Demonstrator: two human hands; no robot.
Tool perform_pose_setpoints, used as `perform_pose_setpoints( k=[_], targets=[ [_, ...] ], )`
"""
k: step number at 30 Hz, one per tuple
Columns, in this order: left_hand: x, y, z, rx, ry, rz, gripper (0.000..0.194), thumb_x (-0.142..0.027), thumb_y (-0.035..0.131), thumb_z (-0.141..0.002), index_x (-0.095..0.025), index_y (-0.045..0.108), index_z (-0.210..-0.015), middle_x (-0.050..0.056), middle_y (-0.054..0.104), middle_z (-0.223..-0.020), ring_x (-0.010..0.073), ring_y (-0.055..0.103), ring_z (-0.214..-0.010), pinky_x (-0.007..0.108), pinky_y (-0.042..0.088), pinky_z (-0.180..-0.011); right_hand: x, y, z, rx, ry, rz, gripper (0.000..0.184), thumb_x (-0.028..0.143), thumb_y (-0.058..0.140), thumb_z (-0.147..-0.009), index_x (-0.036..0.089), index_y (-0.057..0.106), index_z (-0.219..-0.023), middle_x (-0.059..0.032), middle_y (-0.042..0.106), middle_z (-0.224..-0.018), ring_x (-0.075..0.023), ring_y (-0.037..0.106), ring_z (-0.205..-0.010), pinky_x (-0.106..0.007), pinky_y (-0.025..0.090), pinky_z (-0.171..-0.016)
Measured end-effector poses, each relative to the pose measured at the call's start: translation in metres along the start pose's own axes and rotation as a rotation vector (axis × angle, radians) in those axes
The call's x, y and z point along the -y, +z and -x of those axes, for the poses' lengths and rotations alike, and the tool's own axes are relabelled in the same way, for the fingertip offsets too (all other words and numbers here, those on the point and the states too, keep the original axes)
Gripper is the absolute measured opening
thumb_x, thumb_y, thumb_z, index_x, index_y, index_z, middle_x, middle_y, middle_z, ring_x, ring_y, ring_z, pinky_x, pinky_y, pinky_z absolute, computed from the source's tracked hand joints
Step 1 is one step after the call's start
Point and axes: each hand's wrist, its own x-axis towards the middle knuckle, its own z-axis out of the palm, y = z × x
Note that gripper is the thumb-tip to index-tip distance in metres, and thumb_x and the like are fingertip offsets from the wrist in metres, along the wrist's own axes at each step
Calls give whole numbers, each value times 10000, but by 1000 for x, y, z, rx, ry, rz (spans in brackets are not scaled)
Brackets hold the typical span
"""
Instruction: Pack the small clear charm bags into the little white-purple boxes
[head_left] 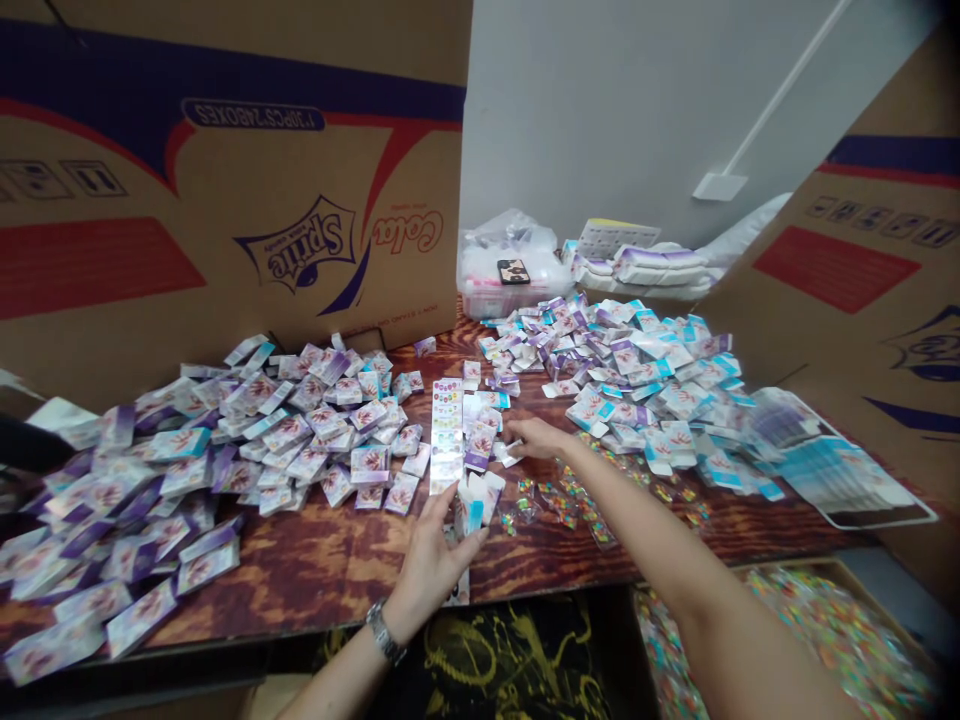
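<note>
My left hand (430,562), with a metal watch on its wrist, holds a small white carton (475,503) between thumb and fingers near the table's front edge. The carton stands with its top flaps up. Farther back, my right hand (537,439) reaches left with fingers bent but apart, its fingertips at the white flap of a small box (504,454). Between the hands and the left pile lies a long strip of printed stickers (448,437). A purple and white box (480,447) lies beside the strip.
Closed boxes (300,425) heap on the left; open cartons (637,360) pile at the right. Small clear packets of colourful candy (577,505) lie near my right forearm. More packets fill a bin (832,630) below. Flat cartons (855,470) lie far right. Large cardboard boxes (300,190) flank the table.
</note>
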Motion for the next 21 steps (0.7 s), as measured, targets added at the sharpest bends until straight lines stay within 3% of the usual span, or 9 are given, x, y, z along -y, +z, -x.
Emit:
perform_pose_setpoints(
  k=[5, 7, 11, 16, 21],
  targets=[
    [-2, -6, 1, 3, 11, -75, 570, -366, 594, -778, -185, 412, -1286, 115, 499, -1188, 238, 536, -1050, 313, 548, -709, 6, -4, 10, 2, -16, -18, 50, 163, 633, -715, 144, 593, -692, 18, 547, -628, -110, 466, -577, -202, 315, -544],
    [-4, -11, 0, -11, 47, -136, 538, -362, 578, -789, -189, 421, -1273, 112, 507, -1177, 237, 541, -1052, 327, 543, -735, 18, -9, 21, -37, -14, -34, 59, 186, 593, -765, 143, 609, -802, 13, 567, -657, -116, 490, -591, -206, 330, -547],
    [-5, -21, -1, -74, 152, -329, 515, -332, 595, -773, -179, 450, -1242, 116, 531, -1167, 260, 518, -1100, 426, 445, -923, 58, -19, 46, -125, -50, -97, 297, 255, 521, -859, 181, 526, -1146, -7, 631, -794, -134, 566, -682, -230, 394, -610],
    [-2, -22, 4, -84, 231, -391, 522, -259, 589, -772, -181, 432, -1264, 112, 526, -1151, 247, 519, -1087, 407, 439, -922, 111, -12, 64, -304, -249, -106, 150, 264, 456, -921, 188, 585, -925, -28, 626, -842, -137, 580, -773, -247, 441, -678],
    [-6, -28, 10, -22, 234, -370, 487, -206, 587, -775, -194, 440, -1239, 88, 521, -1090, 222, 523, -1025, 387, 445, -899, 126, 7, 66, -443, -526, 305, 190, 158, 412, -924, 174, 584, -1005, -75, 603, -889, -166, 558, -818, -284, 486, -695]
  ],
)
